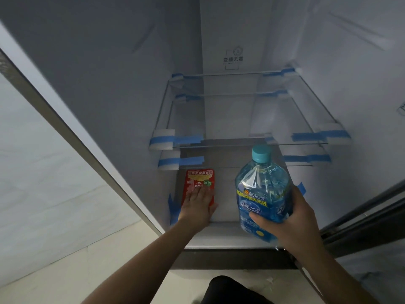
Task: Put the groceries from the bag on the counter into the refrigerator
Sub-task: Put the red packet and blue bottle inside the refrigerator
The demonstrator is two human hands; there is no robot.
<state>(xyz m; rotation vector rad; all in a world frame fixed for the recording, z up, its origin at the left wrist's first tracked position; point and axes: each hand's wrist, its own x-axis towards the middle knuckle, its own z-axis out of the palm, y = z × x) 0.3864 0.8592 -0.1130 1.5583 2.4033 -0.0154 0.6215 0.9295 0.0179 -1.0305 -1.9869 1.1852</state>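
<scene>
Head view, blue teal-capped bottle, maybe water

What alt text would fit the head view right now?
Inside an open, dim refrigerator, the right hand holds a large blue plastic water bottle with a teal cap upright over the bottom shelf, while the left hand lies flat on a red snack packet at the left wall. The blue-taped glass shelves above are bare.

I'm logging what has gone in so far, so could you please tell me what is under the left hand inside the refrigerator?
The left hand lies flat on a red packet on the refrigerator floor. The hand covers the packet's near end, so that part cannot be seen.
</scene>
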